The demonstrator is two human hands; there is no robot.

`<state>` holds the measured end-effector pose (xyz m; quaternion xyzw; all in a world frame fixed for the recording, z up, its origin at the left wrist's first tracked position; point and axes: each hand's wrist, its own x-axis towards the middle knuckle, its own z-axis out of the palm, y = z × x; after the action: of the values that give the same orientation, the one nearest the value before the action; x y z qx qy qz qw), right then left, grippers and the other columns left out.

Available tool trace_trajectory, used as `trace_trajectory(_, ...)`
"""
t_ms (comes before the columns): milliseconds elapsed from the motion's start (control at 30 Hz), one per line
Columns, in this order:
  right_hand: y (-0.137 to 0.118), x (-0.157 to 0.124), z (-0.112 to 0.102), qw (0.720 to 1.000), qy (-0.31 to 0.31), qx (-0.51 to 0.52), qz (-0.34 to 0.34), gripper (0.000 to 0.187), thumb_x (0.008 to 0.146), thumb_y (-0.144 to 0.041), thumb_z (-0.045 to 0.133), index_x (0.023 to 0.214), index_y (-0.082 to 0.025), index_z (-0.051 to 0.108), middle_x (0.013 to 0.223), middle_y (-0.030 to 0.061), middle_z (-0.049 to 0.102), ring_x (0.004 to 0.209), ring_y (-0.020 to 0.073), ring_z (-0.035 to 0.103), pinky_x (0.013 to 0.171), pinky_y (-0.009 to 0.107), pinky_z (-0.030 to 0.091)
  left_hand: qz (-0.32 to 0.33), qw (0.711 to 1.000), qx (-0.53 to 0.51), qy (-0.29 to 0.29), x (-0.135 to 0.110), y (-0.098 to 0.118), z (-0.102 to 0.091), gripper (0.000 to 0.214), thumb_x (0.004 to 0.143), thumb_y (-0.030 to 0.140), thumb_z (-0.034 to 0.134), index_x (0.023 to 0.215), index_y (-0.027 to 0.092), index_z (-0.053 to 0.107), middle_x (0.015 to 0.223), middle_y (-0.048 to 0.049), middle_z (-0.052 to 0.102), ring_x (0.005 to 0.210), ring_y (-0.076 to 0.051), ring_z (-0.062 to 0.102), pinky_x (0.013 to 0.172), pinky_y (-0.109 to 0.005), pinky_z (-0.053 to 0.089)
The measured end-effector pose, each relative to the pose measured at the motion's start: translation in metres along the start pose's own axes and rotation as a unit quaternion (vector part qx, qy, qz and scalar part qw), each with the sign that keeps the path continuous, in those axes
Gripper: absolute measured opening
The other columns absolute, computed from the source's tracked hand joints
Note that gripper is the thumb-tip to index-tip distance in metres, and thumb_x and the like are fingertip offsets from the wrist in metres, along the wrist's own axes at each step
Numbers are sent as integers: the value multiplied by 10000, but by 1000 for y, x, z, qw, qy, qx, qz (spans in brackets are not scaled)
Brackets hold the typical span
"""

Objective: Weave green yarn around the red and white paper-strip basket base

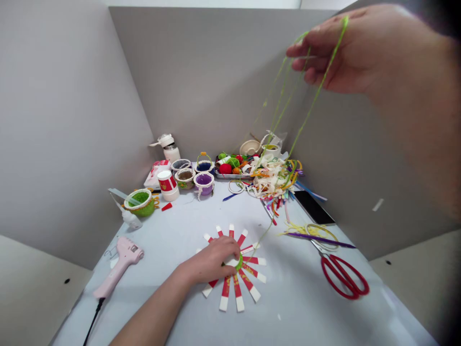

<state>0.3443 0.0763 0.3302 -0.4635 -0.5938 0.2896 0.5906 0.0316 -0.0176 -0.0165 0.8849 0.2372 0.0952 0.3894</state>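
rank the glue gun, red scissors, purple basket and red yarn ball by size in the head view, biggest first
1. Pink hot glue gun and red-handled scissors: they look about alike, so I can't rank them
2. Purple-lined basket
3. Red yarn ball

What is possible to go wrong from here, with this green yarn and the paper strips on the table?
The red-and-white paper strips fan out around a green ring under the left hand; they seem unfastened, so they might slip if that hand lifts. The green yarn hanging from the right hand trails above the heap of shredded paper and ribbons, and it might snag there.
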Motion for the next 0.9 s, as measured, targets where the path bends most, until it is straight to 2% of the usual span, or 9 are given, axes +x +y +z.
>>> trace_trajectory(67, 4, -32, 15, 999, -17, -36, 0, 175, 1021, -89, 599, 849, -91, 631, 964, 0, 793, 827, 87, 765, 686, 177, 509, 5, 1000, 3, 1, 0, 0, 0, 261, 848, 81, 757, 1011, 215, 604, 1217, -59, 657, 1191, -266, 588, 1040, -372, 463)
trace_trajectory(167, 22, -60, 28, 998, -47, -1, 48, 220, 1033, -86, 609, 822, -140, 642, 980, 27, 808, 696, 79, 744, 591, 157, 534, 17, 1000, 5, -2, 1, -1, 0, 231, 863, 90, 738, 995, 212, 594, 1196, -55, 663, 1173, -259, 592, 1027, -366, 466)
trace_trajectory(267, 62, -78, 39, 991, -92, 16, 95, 162, 955, -129, 740, 810, -149, 672, 1068, 95, 808, 739, 125, 756, 591, 202, 559, 17, 1000, 3, -3, 2, -1, 0, 229, 859, 91, 731, 999, 213, 597, 1197, -56, 664, 1178, -262, 593, 1030, -370, 466)
trace_trajectory(333, 96, -93, 51, 977, -141, 46, 150, 144, 900, -206, 805, 816, -176, 692, 1116, 98, 801, 810, 140, 755, 638, 226, 574, 17, 1000, 0, -2, 1, -2, 0, 225, 862, 94, 719, 1012, 216, 606, 1202, -60, 663, 1184, -265, 591, 1029, -371, 471)
trace_trajectory(467, 156, -140, 87, 944, -235, -17, 230, 180, 863, -350, 803, 814, -227, 680, 1121, 80, 803, 869, 185, 750, 685, 289, 578, 16, 1000, -6, 5, 1, -1, 0, 200, 876, 131, 710, 1030, 223, 622, 1215, -69, 662, 1166, -267, 601, 1008, -368, 484)
trace_trajectory(600, 196, -182, 102, 914, -305, -100, 247, 108, 851, -293, 765, 791, -214, 723, 837, 43, 787, 824, 201, 730, 727, 301, 557, 13, 1000, -5, 7, 2, -4, 2, 209, 857, 120, 719, 1011, 221, 620, 1193, -66, 661, 1168, -270, 603, 1005, -368, 484)
trace_trajectory(733, 228, -175, 79, 906, -275, -175, 271, 101, 768, -118, 810, 824, -190, 766, 862, 12, 773, 828, 183, 711, 780, 282, 559, 25, 1000, -12, 10, 2, -8, 4, 232, 860, 114, 721, 1033, 227, 614, 1242, -63, 664, 1221, -272, 589, 1064, -383, 465)
trace_trajectory(800, 246, -156, 65, 905, -221, -211, 296, 78, 890, -212, 785, 946, -168, 754, 971, 37, 760, 869, 182, 709, 799, 314, 588, 27, 1000, -12, 9, 1, -8, 3, 225, 864, 115, 721, 1029, 224, 613, 1243, -67, 664, 1221, -272, 590, 1067, -387, 465)
trace_trajectory(900, 273, -128, 57, 904, -139, -239, 328, 320, 1031, -387, 676, 1265, -168, 671, 1238, 90, 697, 1028, 211, 702, 883, 414, 618, 25, 1000, -7, 7, 1, -6, 2, 204, 868, 125, 728, 998, 218, 602, 1219, -68, 669, 1211, -273, 592, 1058, -391, 470)
